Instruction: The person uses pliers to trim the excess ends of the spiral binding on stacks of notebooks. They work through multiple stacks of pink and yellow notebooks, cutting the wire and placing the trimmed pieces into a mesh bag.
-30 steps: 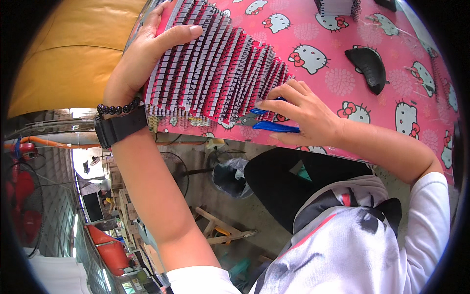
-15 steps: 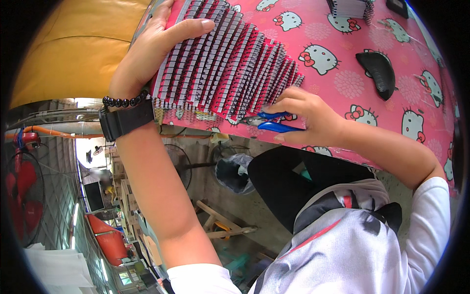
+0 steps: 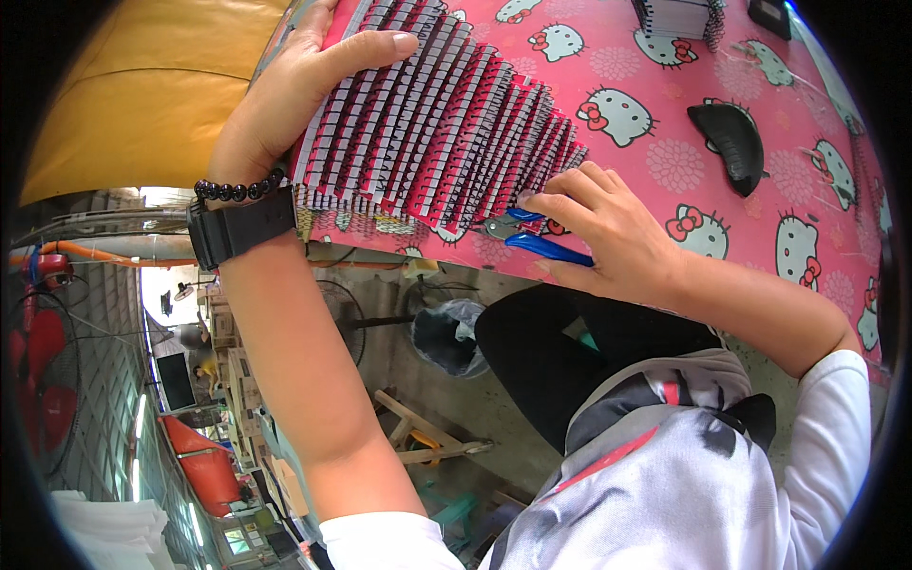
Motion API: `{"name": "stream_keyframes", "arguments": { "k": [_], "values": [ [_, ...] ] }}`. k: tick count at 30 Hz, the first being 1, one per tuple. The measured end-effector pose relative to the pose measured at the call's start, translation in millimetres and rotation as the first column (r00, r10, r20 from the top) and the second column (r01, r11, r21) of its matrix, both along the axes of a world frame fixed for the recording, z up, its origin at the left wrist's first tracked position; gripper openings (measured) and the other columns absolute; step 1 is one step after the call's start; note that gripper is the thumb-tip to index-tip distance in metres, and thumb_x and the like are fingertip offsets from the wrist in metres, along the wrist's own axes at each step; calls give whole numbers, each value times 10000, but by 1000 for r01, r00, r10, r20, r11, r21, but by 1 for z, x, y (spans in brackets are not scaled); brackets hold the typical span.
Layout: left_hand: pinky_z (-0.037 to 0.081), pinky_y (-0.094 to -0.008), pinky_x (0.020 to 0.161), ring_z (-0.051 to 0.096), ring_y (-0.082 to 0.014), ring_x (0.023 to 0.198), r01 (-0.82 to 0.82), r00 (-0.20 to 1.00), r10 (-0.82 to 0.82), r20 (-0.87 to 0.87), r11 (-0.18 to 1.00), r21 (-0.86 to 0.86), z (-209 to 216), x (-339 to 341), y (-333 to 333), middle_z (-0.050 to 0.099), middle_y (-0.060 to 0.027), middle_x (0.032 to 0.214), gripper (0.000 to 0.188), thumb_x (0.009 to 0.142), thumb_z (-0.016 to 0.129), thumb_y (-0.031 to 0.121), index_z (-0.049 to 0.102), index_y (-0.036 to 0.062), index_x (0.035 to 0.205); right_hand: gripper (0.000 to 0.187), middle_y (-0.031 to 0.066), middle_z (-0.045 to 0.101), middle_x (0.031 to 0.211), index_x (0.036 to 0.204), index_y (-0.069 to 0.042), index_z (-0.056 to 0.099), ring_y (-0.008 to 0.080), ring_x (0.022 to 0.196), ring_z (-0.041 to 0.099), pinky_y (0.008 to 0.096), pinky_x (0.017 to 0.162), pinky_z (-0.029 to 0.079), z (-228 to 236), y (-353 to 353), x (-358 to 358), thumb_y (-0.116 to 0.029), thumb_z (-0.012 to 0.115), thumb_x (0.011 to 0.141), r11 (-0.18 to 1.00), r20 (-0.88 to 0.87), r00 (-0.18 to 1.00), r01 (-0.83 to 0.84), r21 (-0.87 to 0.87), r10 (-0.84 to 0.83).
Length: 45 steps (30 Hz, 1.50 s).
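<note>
A fanned row of spiral-bound notebooks (image 3: 418, 123) lies on the pink patterned table covering, pink covers and wire spines showing. Across its left side rests my left hand (image 3: 313, 76), thumb stretched over the spines and the other fingers round the outer edge, partly cut off by the view. My right hand (image 3: 608, 228) grips a pair of wire cutters (image 3: 551, 249) with blue handles. The handles stand apart, and the metal jaws are at the near lower corner of the notebooks, close to the wire ends. Whether the jaws touch a wire I cannot tell.
On the pink table covering (image 3: 679, 161) lies a black curved object (image 3: 730, 144), right of the notebooks. More bound notebooks (image 3: 676, 19) stand at the far edge. A yellow padded surface (image 3: 142, 95) is at left. Below the table edge stands a bin with a plastic liner (image 3: 448, 337).
The cutters have shifted slightly right and away from me, and their handles look a little further apart. My right fingers have lifted slightly. The left hand remains on the notebooks.
</note>
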<state>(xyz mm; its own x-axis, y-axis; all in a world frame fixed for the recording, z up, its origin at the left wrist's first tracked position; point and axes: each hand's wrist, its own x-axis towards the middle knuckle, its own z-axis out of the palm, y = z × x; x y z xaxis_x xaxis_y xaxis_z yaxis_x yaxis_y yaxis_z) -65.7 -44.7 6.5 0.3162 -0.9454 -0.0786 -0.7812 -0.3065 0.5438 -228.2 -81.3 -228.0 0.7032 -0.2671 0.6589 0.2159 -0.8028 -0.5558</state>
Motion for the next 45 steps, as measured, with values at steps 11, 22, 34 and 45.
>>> {"name": "stream_keyframes", "arguments": {
  "k": [11, 22, 34, 45],
  "values": [
    [342, -348, 1046, 416, -289, 1234, -68, 998, 69, -7, 997, 22, 0, 11, 2, 369, -210, 1351, 1048, 723, 702, 348, 80, -57, 1463, 370, 97, 573, 910, 1077, -35, 592, 252, 865, 566, 341, 717, 477, 5, 13, 2, -193, 707, 763, 993, 18, 1000, -17, 119, 15],
    [296, -328, 1079, 362, -295, 1295, -1, 996, 2, -93, 1000, 4, 7, -12, 6, 312, -234, 1413, 1057, 724, 709, 344, 73, -67, 1462, 468, 147, 562, 1035, 1130, -37, 575, 304, 1007, 501, 422, 873, 434, -1, 7, -11, -253, 706, 736, 951, -175, 977, -61, 303, 118],
    [386, -335, 991, 478, -258, 1148, -61, 991, 60, -116, 998, -6, 1, -15, 7, 440, -184, 1273, 1001, 750, 703, 303, 83, -33, 1459, 515, 96, 532, 983, 1134, -69, 558, 270, 949, 503, 389, 807, 410, 1, 3, -14, -220, 743, 679, 997, -71, 994, 80, 14, -79],
    [410, -348, 974, 501, -263, 1127, -39, 994, 37, -106, 999, -18, 1, -11, 7, 463, -186, 1245, 974, 747, 711, 291, 119, -27, 1452, 535, 82, 522, 982, 1130, -78, 559, 265, 948, 502, 394, 777, 404, 21, 2, -20, -210, 747, 647, 979, -88, 983, 147, -139, -160]
  ]
}}
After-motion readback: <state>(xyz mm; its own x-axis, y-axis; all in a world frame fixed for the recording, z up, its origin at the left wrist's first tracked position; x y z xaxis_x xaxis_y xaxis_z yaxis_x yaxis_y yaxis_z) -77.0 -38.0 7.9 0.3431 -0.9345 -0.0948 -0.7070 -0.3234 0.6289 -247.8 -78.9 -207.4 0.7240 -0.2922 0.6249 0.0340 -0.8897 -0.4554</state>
